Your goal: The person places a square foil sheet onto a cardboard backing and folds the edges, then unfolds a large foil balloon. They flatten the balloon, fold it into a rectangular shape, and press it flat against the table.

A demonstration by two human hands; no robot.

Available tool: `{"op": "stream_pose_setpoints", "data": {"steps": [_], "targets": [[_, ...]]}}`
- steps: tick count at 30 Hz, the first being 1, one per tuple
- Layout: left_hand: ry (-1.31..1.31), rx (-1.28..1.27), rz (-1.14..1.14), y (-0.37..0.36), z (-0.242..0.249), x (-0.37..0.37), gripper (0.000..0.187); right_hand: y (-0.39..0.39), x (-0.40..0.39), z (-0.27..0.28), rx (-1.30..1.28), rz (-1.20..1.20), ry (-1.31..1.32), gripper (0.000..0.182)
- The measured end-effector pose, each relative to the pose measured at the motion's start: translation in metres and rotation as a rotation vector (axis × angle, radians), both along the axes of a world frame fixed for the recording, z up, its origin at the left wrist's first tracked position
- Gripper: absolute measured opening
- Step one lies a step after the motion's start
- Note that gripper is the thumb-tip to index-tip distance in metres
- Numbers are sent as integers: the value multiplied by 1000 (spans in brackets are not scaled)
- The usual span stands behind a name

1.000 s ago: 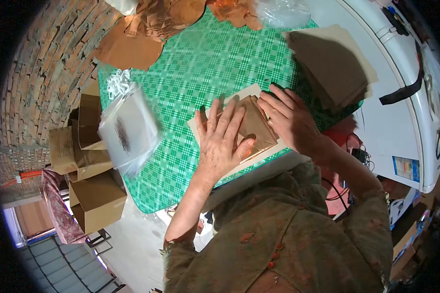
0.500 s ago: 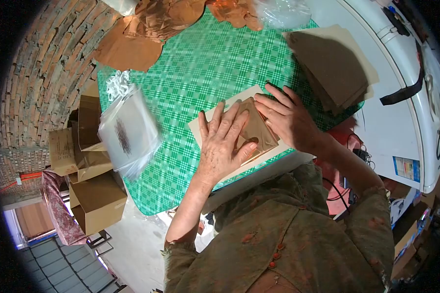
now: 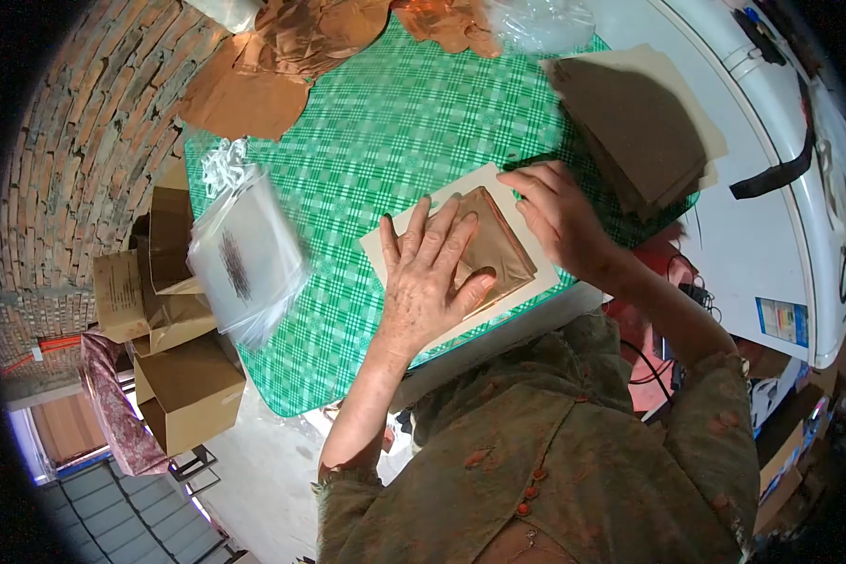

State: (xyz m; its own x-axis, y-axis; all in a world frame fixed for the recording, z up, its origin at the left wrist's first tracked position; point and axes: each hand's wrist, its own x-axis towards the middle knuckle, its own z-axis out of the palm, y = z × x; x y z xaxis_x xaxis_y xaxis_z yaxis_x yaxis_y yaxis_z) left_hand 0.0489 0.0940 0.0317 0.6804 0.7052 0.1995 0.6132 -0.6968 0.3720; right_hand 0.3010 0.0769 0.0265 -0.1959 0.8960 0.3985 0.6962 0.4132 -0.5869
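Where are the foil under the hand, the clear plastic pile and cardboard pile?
Foil (image 3: 495, 246), head view: its uncovered part.
Clear plastic pile (image 3: 252, 252), head view: top piece's middle.
Cardboard pile (image 3: 634, 124), head view: top sheet's middle.

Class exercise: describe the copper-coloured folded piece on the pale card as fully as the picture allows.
The copper-coloured piece looks like thin, glossy foil or film, lightly creased, with layered edges along its right side. It lies flat and slightly askew to the viewer on the pale card, which shows as a border around it. The left hand lies spread across its left part, hiding that side.
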Motion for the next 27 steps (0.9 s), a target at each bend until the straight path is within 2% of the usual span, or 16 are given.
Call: {"op": "stream_pose_setpoints", "data": {"steps": [4, 10, 27], "targets": [[0, 1, -1, 0, 1, 0, 73, 6, -4, 0, -172, 22, 349, 36], [-7, 20, 3, 0, 0, 0, 74, 20, -3, 8, -582, 103, 615, 37], [20, 46, -23, 0, -2, 1, 75, 27, -5, 16, -569, 100, 485, 36]]}}
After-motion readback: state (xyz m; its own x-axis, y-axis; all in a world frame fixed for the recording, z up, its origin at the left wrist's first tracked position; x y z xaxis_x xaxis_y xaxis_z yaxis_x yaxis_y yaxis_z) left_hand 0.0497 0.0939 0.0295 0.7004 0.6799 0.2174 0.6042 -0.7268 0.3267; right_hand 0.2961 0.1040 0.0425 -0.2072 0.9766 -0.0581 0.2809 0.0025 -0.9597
